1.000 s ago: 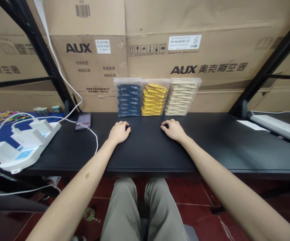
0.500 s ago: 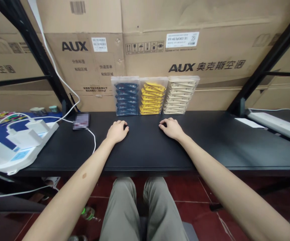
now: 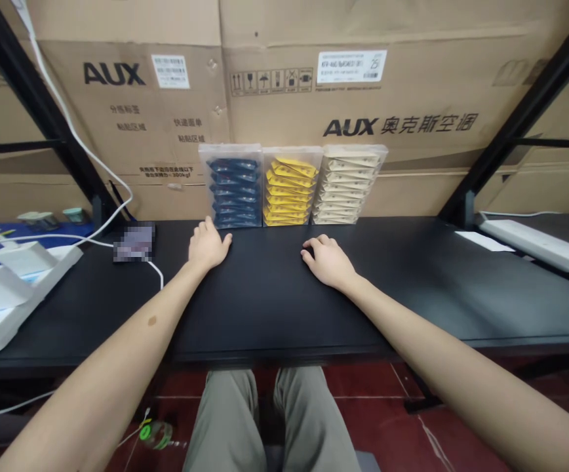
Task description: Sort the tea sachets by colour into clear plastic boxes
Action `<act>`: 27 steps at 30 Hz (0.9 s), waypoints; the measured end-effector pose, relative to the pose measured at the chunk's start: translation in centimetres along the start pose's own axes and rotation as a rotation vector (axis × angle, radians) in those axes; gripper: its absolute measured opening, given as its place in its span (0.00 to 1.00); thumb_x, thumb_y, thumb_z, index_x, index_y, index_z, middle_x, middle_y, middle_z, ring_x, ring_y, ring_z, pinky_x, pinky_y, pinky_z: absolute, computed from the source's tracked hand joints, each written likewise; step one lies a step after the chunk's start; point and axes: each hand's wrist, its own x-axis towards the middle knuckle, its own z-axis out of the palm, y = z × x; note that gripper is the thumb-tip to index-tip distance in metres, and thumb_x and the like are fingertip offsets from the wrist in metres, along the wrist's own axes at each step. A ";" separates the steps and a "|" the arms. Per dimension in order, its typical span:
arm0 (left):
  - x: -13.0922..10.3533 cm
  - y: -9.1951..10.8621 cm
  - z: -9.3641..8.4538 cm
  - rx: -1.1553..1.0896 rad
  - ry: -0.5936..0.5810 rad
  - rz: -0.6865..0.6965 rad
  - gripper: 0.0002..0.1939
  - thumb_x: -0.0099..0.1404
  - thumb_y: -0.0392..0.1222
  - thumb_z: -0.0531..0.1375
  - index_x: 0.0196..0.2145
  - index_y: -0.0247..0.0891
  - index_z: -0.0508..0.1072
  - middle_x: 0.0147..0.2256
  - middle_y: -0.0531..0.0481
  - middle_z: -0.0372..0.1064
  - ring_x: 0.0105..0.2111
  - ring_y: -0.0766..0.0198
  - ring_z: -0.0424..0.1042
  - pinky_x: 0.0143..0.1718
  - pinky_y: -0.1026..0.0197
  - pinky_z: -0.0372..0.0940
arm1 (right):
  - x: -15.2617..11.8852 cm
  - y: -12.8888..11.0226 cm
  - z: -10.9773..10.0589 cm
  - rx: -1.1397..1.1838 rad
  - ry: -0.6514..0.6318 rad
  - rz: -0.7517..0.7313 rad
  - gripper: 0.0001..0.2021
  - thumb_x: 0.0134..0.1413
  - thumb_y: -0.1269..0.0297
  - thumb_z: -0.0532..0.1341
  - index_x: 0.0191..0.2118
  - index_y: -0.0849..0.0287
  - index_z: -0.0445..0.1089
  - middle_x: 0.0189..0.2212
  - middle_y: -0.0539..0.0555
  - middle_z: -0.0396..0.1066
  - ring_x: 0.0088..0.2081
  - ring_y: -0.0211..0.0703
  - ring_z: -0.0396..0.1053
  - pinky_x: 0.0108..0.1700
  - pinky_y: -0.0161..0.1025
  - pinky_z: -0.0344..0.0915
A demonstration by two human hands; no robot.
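Note:
Three clear plastic boxes stand upright in a row at the back of the black table. The left box holds dark blue packets (image 3: 235,193), the middle one yellow packets (image 3: 289,193), the right one cream packets (image 3: 347,190). My left hand (image 3: 208,246) is empty with its fingers spread, just in front of the blue box's lower left corner; I cannot tell whether the fingertips touch it. My right hand (image 3: 328,261) rests on the tabletop in front of the yellow and cream boxes, fingers loosely bent and apart, holding nothing.
Cardboard sheets (image 3: 274,118) form the back wall. White power strips lie at left (image 3: 48,282) and right (image 3: 545,246). A blurred-out object (image 3: 134,242) with a white cable (image 3: 155,270) is left of my left hand. White paper (image 3: 484,241) lies at right; a bottle (image 3: 156,434) is below.
My left hand has reached forward and left towards the blue box, its fingers spreading from a loose curl. My right hand stays in front of the boxes. The view has shifted slightly.

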 end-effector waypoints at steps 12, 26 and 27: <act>7.6 -1.8 3.3 -0.497 0.168 0.022 0.58 0.52 0.58 0.69 0.67 0.32 0.42 0.67 0.30 0.48 0.68 0.47 0.50 0.67 0.47 0.51 | 0.0 0.0 0.0 0.080 -0.024 0.024 0.17 0.64 0.58 0.54 0.53 0.60 0.70 0.50 0.63 0.67 0.52 0.58 0.64 0.55 0.50 0.62; 5.4 -2.6 2.2 -0.479 0.361 -0.036 0.49 0.48 0.51 0.73 0.60 0.35 0.54 0.59 0.38 0.61 0.60 0.50 0.62 0.63 0.49 0.59 | 0.6 0.9 0.0 0.169 -0.009 0.040 0.13 0.62 0.58 0.57 0.48 0.55 0.73 0.47 0.60 0.68 0.51 0.56 0.64 0.55 0.50 0.62; 4.9 -2.6 1.9 -0.443 0.373 -0.049 0.47 0.48 0.50 0.73 0.59 0.35 0.55 0.57 0.38 0.61 0.59 0.48 0.62 0.63 0.47 0.59 | 0.6 1.0 0.0 0.171 -0.007 0.037 0.13 0.62 0.58 0.57 0.48 0.55 0.73 0.46 0.60 0.68 0.51 0.55 0.64 0.55 0.49 0.62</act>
